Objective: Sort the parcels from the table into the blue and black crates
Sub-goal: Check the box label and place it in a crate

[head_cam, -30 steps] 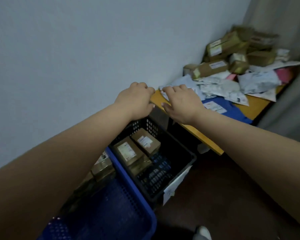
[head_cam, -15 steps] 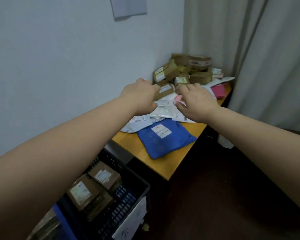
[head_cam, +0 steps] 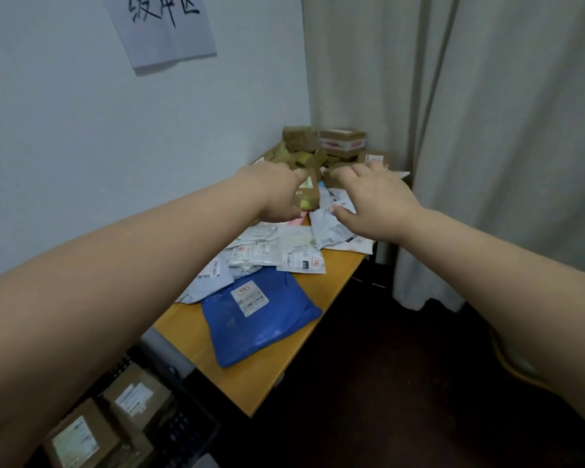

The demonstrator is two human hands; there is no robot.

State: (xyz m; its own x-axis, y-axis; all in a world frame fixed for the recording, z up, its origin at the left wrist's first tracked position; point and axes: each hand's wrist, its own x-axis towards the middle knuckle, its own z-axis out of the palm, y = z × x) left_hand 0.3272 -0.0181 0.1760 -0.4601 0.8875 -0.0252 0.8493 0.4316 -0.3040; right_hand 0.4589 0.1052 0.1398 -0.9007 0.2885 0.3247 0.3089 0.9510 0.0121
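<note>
Here small brown box [head_cam: 308, 194] against left grip [head_cam: 273, 194], right grip [head_cam: 374, 201] beside.

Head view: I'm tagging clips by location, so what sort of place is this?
Probably a small parcel sorting corner or mailroom. Labelled mailers and cardboard boxes are heaped on a wooden table, a black crate below holds more boxes, and a handwritten paper sign hangs on the wall.

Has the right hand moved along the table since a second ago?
Yes. The right hand went from the table's near corner to the far cardboard boxes, past the blue parcel.
</note>
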